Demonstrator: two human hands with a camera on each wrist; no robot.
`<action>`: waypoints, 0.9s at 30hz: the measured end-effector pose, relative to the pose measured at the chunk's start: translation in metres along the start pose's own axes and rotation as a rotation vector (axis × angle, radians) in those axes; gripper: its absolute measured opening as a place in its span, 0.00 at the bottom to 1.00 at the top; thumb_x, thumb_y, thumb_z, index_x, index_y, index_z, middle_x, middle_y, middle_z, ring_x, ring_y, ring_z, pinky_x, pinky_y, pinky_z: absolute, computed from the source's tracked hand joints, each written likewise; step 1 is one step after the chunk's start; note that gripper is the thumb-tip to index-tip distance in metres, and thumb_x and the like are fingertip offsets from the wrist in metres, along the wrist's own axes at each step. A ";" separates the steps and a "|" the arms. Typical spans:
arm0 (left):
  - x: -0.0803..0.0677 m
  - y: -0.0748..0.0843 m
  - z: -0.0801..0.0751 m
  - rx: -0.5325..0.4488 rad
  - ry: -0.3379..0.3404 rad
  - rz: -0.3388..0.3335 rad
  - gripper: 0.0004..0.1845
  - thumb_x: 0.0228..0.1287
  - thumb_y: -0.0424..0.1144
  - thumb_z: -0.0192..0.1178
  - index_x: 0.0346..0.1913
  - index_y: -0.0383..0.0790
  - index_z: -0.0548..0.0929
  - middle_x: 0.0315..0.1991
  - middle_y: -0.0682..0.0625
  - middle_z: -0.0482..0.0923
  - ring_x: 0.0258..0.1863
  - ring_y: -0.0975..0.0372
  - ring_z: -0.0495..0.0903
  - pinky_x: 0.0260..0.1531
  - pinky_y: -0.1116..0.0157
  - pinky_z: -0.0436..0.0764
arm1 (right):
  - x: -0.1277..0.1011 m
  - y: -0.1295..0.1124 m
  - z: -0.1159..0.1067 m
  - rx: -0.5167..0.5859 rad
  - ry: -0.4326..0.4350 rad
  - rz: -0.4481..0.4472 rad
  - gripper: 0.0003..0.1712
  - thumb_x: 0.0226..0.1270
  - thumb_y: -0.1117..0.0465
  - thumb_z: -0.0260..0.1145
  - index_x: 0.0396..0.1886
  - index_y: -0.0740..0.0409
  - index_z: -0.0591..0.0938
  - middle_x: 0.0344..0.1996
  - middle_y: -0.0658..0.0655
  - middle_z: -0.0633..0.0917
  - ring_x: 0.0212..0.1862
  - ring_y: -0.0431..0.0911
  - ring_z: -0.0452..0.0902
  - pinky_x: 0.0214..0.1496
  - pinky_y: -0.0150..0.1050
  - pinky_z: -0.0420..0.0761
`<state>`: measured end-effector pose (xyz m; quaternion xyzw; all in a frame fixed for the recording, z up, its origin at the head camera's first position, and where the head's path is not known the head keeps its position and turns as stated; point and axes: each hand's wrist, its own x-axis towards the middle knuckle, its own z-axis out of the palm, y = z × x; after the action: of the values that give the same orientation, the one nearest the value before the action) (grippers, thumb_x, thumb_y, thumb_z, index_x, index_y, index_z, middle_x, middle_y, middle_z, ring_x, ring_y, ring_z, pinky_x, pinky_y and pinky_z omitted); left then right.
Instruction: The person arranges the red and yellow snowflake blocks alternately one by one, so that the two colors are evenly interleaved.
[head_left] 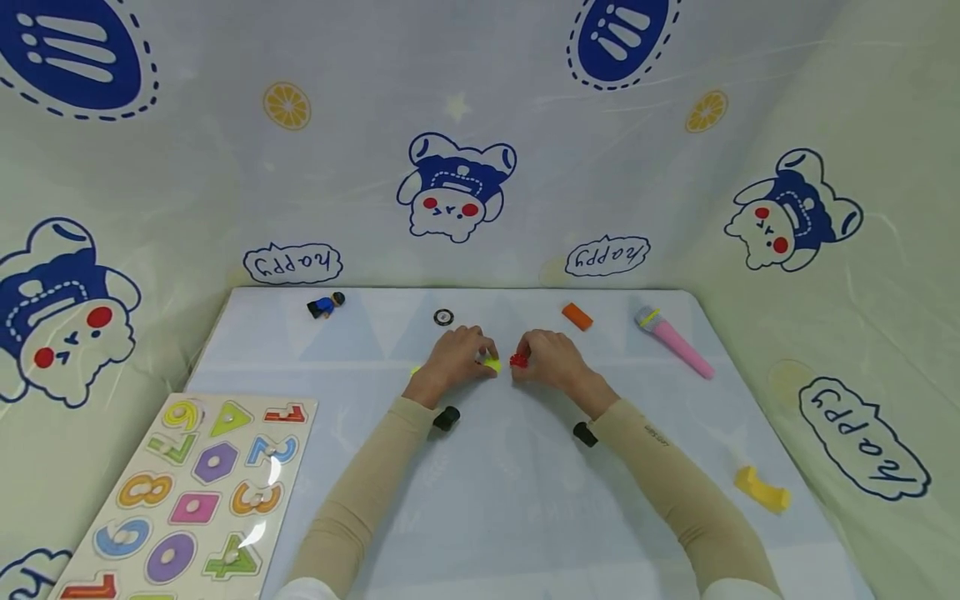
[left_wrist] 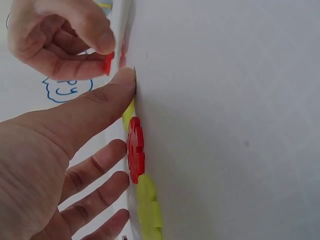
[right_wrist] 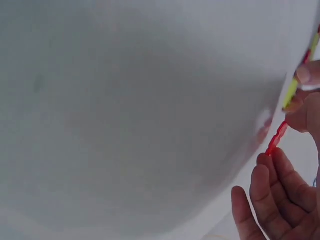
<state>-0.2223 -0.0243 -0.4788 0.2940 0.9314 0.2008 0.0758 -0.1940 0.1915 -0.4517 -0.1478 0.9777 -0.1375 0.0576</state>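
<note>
My left hand [head_left: 453, 360] pinches the yellow plastic disc [head_left: 492, 364] at the end of a short row of joined discs. In the left wrist view a notched red disc [left_wrist: 135, 150] and another yellow disc [left_wrist: 149, 207] follow it, low along the white tabletop. Facing it, my right hand [head_left: 553, 360] holds a single red notched disc [head_left: 518, 361] between thumb and fingertips. A small gap separates this red disc from the yellow end. From the right wrist view, the loose red disc [right_wrist: 278, 137] is tilted, seen nearly edge-on.
Toward the back lie a toy figure [head_left: 326, 305], a round black-and-white disc [head_left: 443, 317], an orange block [head_left: 577, 316] and a pink toy microphone [head_left: 678, 343]. A number puzzle board [head_left: 288, 467] is at left, a yellow curved piece [head_left: 762, 490] at right.
</note>
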 end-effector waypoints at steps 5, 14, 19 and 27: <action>0.001 0.000 0.000 -0.011 0.019 0.001 0.14 0.66 0.49 0.79 0.52 0.51 0.94 0.48 0.49 0.85 0.49 0.54 0.80 0.53 0.56 0.80 | 0.002 -0.002 0.006 -0.042 -0.005 0.001 0.17 0.65 0.51 0.79 0.44 0.57 0.88 0.36 0.51 0.87 0.35 0.45 0.79 0.43 0.41 0.83; -0.003 0.000 -0.001 -0.023 0.015 0.006 0.15 0.66 0.49 0.79 0.52 0.50 0.94 0.48 0.48 0.85 0.49 0.53 0.81 0.54 0.55 0.80 | 0.002 -0.002 0.014 -0.033 0.010 0.011 0.17 0.65 0.50 0.81 0.46 0.54 0.88 0.38 0.50 0.88 0.35 0.44 0.78 0.41 0.40 0.79; -0.004 0.000 0.000 -0.024 0.013 0.006 0.15 0.66 0.49 0.79 0.52 0.50 0.94 0.48 0.48 0.85 0.50 0.53 0.81 0.55 0.55 0.80 | 0.002 -0.004 0.016 -0.003 0.012 0.004 0.17 0.65 0.52 0.81 0.47 0.55 0.89 0.40 0.50 0.88 0.34 0.43 0.77 0.40 0.39 0.78; -0.003 0.000 0.002 -0.018 0.026 0.013 0.16 0.67 0.49 0.78 0.53 0.50 0.93 0.48 0.48 0.84 0.49 0.53 0.81 0.54 0.54 0.80 | -0.001 -0.006 0.017 -0.015 0.028 0.005 0.20 0.67 0.50 0.81 0.51 0.57 0.89 0.41 0.51 0.89 0.34 0.43 0.77 0.38 0.37 0.77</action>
<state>-0.2192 -0.0258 -0.4802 0.2969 0.9285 0.2134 0.0649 -0.1888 0.1820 -0.4661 -0.1437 0.9798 -0.1322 0.0430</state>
